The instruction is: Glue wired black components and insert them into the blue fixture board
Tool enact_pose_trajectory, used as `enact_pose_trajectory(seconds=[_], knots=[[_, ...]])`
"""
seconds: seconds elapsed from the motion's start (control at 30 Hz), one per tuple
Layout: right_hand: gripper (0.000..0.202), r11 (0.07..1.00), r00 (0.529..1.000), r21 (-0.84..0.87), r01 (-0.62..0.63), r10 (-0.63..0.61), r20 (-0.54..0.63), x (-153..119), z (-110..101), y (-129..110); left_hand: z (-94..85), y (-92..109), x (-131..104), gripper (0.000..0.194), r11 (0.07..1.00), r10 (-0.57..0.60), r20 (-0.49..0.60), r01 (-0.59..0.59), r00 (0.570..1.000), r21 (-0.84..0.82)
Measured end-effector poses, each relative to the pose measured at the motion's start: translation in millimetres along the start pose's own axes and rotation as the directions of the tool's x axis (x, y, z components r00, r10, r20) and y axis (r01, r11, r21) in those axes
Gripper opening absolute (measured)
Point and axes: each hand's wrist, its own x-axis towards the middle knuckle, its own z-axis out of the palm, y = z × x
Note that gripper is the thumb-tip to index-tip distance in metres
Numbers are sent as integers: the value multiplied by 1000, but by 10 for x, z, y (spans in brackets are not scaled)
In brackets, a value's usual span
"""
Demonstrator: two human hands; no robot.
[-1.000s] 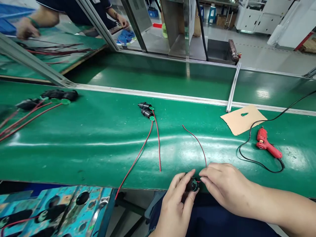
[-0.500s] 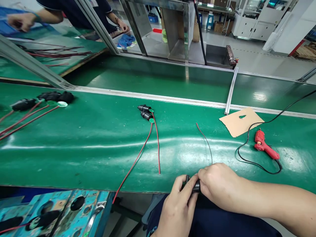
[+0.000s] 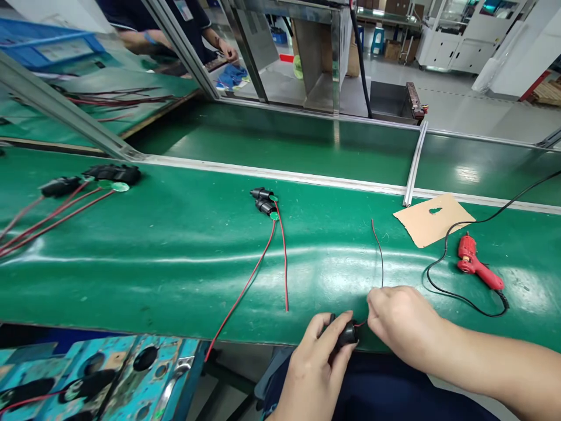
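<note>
In my left hand [image 3: 313,362] is a small black cylindrical housing [image 3: 349,332], gripped between thumb and fingers near the bench's front edge. A thin red wire comes out of its right end and runs into my right hand [image 3: 401,318], whose fingers are closed on it. The free length of this wire [image 3: 379,248] sticks up beyond the right fist, reddish at the tip and darker lower down. Farther left on the green mat, two black housings [image 3: 265,202] with round green ends lie together, each trailing a red wire [image 3: 245,286].
A red glue gun [image 3: 477,263] with a black cord lies right, beside a cardboard piece [image 3: 433,219]. More wired black housings [image 3: 111,174] lie left. A worn blue fixture [image 3: 127,374] stands lower left. Metal framing [image 3: 272,171] edges the bench; a co-worker's hand [image 3: 227,49] shows beyond.
My right hand has moved slightly right, away from the housing, exposing a short stretch of red wire between them. The co-worker's other arm has shifted right. The whole view has shifted slightly.
</note>
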Motion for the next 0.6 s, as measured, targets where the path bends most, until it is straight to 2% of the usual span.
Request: enact_pose_trajectory(seconds=[0.1,0.2,0.27,0.33,0.47,0.53,0.6], knots=[[18,979,958,197,-62,113,-264,-51,-37,198,-51,-14,4,32,983,-131,0,130,991,-126],[16,913,887,408,-3,191,-421,-126,-155,284,-100,-10,24,29,948,-231,14,228,973,-222],[16,878,889,473,77,155,-431,-187,-206,249,-125,-1,44,29,931,-260,16,255,966,-260],[18,867,914,468,169,39,-403,-238,-193,164,-140,5,63,29,932,-252,5,244,968,-267],[17,887,907,332,321,-187,-378,-251,-34,-27,-137,0,67,33,979,-126,-56,115,990,-169],[20,903,910,266,337,-241,-337,-215,41,-98,-115,-5,50,36,993,-52,-81,43,995,-107],[22,929,936,227,291,-228,-267,-166,80,-148,-84,-14,28,39,998,14,-109,-20,994,-62]])
